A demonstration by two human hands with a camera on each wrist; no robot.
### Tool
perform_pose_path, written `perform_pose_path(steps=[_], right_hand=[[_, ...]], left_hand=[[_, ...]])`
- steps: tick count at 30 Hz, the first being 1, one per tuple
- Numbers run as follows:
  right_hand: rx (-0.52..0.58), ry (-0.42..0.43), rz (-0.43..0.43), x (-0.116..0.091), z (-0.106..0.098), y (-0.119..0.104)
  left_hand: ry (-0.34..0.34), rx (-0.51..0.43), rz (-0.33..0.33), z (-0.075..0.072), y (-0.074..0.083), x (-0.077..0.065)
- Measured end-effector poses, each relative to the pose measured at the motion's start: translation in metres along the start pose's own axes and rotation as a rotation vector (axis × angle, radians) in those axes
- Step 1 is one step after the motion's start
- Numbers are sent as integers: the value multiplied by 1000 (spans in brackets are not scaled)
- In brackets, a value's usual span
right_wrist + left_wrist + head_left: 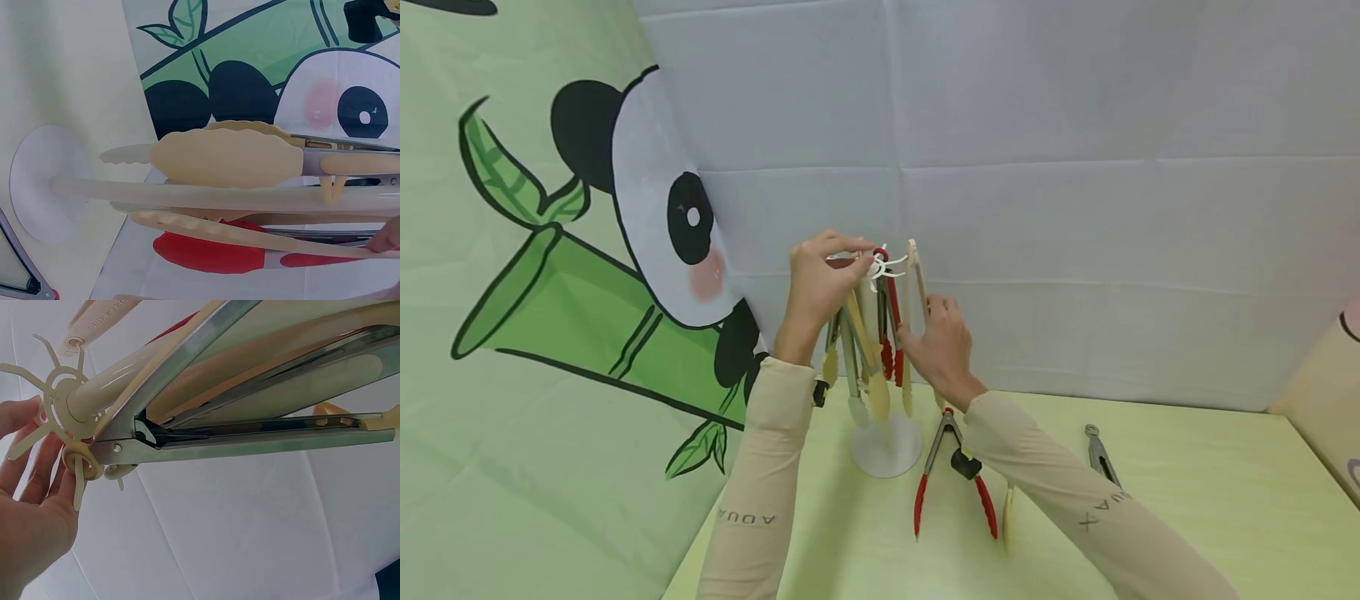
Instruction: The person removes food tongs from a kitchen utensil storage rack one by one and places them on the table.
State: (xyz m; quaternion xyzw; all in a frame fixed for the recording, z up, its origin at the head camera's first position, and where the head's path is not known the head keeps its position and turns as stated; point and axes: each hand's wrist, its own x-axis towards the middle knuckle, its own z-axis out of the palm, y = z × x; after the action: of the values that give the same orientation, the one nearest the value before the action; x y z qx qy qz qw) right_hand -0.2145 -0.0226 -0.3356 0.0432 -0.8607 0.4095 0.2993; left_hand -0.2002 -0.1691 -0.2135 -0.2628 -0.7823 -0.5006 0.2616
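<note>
A white stand (887, 460) on a round base carries several hanging tongs, some with beige tips and one red pair (894, 308). At its top, my left hand (817, 283) grips the spoked hook ring (62, 403) between thumb and fingers. Beside one finger, a metal-armed pair of tongs (250, 447) hangs by its loop. My right hand (942, 346) holds beige tongs (913, 252) upright at the stand's right side. Their loop end is level with the hooks and close to one. In the right wrist view, a beige arm (250, 237) runs from the fingertips past the red tips.
Red-handled tongs (931, 454) with a black tag (966, 463) lie spread on the table, right of the base. Grey tongs (1099, 454) and a pale tong tip (1008, 521) show partly behind my right sleeve. A white cloth wall (1075, 250) rises close behind the stand.
</note>
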Motion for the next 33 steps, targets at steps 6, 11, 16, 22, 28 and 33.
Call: perform_pose_path(steps=[6,11,16,22,28,33], right_hand=[[12,0,-3,1,-7,1],[12,4,-11,0,-12,1],[26,3,-16,-2,-19,1],[82,-13,-6,-4,-27,2],[126,-25,2,-6,-35,5],[130,-20,-7,-8,-43,8]], left_hand=[[0,8,3,0,-1,0],[-2,3,-7,3,-18,5],[0,-13,7,5,-39,9],[6,-7,24,4,-42,10],[11,25,20,5,-40,10],[2,60,-24,7,-39,10]])
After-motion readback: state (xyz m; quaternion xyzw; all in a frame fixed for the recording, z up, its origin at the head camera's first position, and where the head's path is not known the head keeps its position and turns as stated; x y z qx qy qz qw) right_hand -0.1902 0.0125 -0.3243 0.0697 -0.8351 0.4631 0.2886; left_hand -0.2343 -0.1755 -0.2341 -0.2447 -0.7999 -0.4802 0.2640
